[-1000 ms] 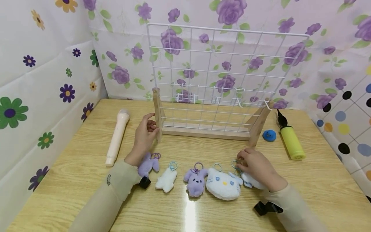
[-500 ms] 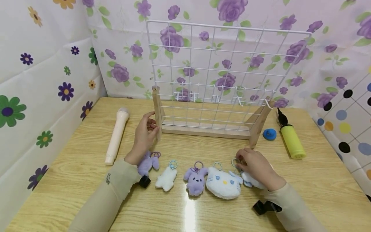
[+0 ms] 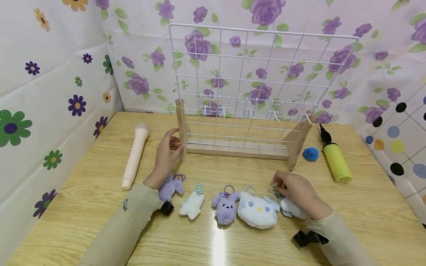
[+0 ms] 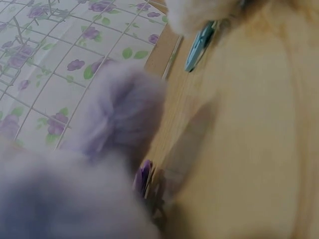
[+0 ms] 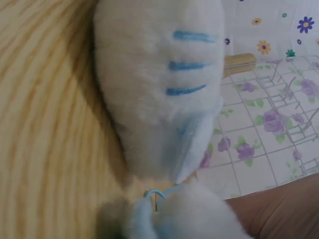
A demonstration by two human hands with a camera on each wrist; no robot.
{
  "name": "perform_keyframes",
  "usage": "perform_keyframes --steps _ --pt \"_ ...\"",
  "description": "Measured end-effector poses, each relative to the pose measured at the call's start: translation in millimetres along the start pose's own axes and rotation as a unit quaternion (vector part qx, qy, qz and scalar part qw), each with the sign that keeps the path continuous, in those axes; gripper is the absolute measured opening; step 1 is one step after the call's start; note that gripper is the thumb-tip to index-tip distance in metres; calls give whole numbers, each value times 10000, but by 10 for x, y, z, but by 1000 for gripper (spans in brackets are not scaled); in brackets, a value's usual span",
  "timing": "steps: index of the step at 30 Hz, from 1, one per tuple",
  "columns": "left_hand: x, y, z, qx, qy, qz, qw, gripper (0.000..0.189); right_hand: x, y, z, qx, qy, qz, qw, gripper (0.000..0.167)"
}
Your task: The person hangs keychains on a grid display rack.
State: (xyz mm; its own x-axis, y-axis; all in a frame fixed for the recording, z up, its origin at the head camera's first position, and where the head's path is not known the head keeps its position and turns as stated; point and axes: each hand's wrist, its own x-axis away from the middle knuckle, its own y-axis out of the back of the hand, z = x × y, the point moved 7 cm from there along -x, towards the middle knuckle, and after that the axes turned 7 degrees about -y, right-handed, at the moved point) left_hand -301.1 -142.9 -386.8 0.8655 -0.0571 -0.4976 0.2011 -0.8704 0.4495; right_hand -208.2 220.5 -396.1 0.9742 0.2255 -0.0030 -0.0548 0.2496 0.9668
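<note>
My left hand (image 3: pixel 167 152) rests beside the left wooden upright (image 3: pixel 181 127) of a white wire grid rack (image 3: pixel 253 79), its loosely curved fingers against the wood. Under that wrist lies a purple plush keychain (image 3: pixel 170 190). At the right, my right hand (image 3: pixel 297 190) pinches the light blue ring of a white-and-blue plush keychain (image 3: pixel 289 208), which the hand partly covers. To its left lie a white cat-face plush keychain (image 3: pixel 257 212), a purple dog-like one (image 3: pixel 225 210) and a small white one (image 3: pixel 192 205). In the right wrist view white plush (image 5: pixel 154 74) with blue stripes fills the middle.
White hooks (image 3: pixel 274 115) hang on the lower grid. A pale pink microphone (image 3: pixel 134 157) lies at the left. Right of the rack are a blue rubber duck-like toy (image 3: pixel 310 154) and a yellow hand pump (image 3: pixel 337 162). Floral sheets (image 3: pixel 139 55) stand behind the table.
My right fingers have tilted the light blue ring so that it shows less as a round loop. The left hand stays at the wooden upright.
</note>
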Motion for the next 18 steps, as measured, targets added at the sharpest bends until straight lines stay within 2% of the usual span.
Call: perform_keyframes --steps 8,18 --pt "-4 -17 -16 -8 -72 39 10000 56 47 136 -87 -233 -121 -40 9996 5" --pt "7 -17 0 -20 -32 -10 10000 57 114 456 -181 -543 -14 -324 9980 4"
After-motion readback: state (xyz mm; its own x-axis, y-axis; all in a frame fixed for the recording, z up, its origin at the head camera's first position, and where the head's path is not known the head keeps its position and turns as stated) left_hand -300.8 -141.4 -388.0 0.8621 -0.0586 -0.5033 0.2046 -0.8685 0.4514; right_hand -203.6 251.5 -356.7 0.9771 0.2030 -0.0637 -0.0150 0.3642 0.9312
